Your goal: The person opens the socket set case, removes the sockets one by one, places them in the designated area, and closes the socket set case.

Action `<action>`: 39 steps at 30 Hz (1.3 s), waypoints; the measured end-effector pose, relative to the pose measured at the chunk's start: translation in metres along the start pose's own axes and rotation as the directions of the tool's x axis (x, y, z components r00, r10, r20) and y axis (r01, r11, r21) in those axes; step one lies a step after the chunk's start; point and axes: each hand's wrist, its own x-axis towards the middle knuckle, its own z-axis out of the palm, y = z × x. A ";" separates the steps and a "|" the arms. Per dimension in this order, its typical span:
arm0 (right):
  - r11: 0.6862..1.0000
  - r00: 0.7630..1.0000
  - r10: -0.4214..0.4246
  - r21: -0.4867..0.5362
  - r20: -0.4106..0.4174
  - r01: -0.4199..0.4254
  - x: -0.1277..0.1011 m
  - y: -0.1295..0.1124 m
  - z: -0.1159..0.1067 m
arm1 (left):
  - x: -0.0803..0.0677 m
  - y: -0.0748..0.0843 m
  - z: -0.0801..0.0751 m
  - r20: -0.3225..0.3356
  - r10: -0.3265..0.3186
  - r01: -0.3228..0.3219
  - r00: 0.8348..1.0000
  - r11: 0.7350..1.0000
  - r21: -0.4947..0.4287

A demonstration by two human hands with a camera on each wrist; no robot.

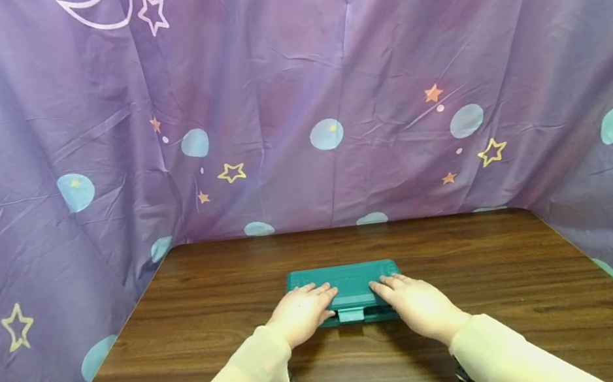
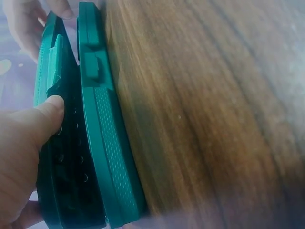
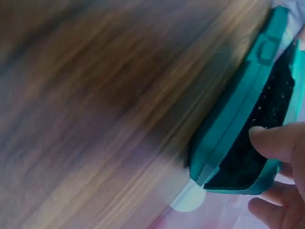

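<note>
A teal-green hard plastic case (image 1: pixel 350 274) lies on the wooden table, its lid (image 2: pixel 43 86) tilted a little up from the base (image 2: pixel 107 138). A lighter latch (image 1: pixel 351 315) hangs at the middle of the lid's front. My left hand (image 1: pixel 301 314) holds the lid's left front part, fingers on top and thumb at the front edge. On the right side my right hand (image 1: pixel 419 307) grips the lid likewise, its thumb (image 3: pixel 267 138) at the opening. Through the gap, a dark interior with rows of small round spots shows in both wrist views; the rest inside is hidden.
The brown wood-grain table (image 1: pixel 224 276) extends around the case on all sides. Behind it and along both sides hangs a purple curtain (image 1: pixel 289 75) printed with stars and moons, close to the table's edges.
</note>
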 end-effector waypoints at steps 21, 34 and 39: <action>0.997 0.990 -0.069 -0.029 -0.126 0.066 0.004 0.002 0.003 | -0.027 0.007 -0.019 -0.075 -0.095 0.077 0.993 0.974 -0.212; 0.987 0.989 -0.139 0.067 -0.059 0.143 0.025 0.026 -0.025 | -0.063 0.021 -0.019 0.048 -0.062 0.071 0.997 0.975 -0.210; 0.987 0.993 -0.119 0.112 0.016 0.116 0.035 0.032 -0.034 | -0.061 0.024 -0.007 0.161 -0.102 0.137 0.982 0.966 -0.219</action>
